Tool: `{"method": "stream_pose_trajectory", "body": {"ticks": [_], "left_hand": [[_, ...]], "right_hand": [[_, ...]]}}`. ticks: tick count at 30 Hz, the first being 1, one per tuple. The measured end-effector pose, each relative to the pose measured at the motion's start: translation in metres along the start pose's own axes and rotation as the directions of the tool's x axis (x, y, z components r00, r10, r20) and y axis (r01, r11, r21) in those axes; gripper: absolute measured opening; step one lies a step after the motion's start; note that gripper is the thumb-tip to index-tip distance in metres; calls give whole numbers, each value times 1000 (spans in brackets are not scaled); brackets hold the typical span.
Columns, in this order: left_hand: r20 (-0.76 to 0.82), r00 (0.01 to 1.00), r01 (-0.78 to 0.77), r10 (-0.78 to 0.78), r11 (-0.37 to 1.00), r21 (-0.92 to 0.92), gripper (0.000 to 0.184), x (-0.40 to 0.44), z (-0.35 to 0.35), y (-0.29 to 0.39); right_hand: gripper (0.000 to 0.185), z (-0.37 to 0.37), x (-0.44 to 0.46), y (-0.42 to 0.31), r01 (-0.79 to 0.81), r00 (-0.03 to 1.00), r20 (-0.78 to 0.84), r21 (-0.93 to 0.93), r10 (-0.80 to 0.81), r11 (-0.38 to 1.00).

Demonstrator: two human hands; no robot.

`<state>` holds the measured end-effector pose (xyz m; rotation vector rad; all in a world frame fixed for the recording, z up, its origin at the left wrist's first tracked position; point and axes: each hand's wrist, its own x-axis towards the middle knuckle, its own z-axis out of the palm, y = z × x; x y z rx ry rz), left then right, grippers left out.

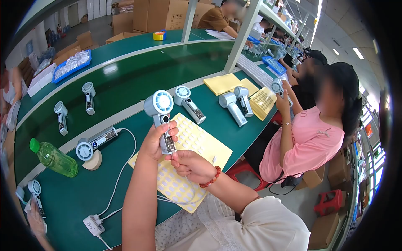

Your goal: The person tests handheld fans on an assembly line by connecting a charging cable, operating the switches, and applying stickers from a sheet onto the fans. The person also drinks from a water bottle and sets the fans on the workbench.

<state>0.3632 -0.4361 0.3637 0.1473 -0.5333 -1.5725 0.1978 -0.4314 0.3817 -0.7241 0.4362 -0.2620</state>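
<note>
A light-blue handheld fan [160,103] stands upright in my left hand [158,140], whose fingers wrap round its handle; inner parts show through a clear cover. Against the bottom of that handle is my right hand [193,165], its fingers pinched together; whatever lies between them is too small to make out. Beneath both hands lies a yellow sheet of pale oval stickers [201,144]. A white cable [178,202] loops across it, and a small white plug [215,160] shows near my right wrist. Just beyond my left hand, another fan [190,104] lies on the table.
A fan on a cable [100,140], a green bottle [53,158] and a white charger block [93,225] are at left. Two fans [88,98] rest on the green belt [138,73]. At right, a person in pink [310,134] holds a fan near yellow sheets [263,103].
</note>
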Motion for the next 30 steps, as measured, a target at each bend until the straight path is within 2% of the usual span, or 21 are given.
{"method": "stream_pose_trajectory", "body": {"ticks": [4, 10, 15, 26, 30], "left_hand": [[35, 999, 16, -16, 1000, -16, 39, -1, 6, 0], [134, 986, 109, -94, 988, -110, 43, -1, 0, 2], [127, 989, 87, -71, 988, -126, 45, -3, -1, 2], [158, 987, 46, -24, 989, -137, 43, 0, -7, 1], [150, 987, -34, 49, 995, -96, 41, 2, -4, 3]], "right_hand": [[23, 4, 0, 4, -23, 1000, -9, 119, 24, 993], [24, 11, -3, 2, -8, 1000, 16, 24, 7, 1000], [28, 10, -1, 4, 37, 999, -4, -80, -38, 996], [30, 6, 1, 11, 110, 994, -1, -92, -111, 990], [32, 2, 5, 11, 158, 987, 13, -124, -157, 980]]}}
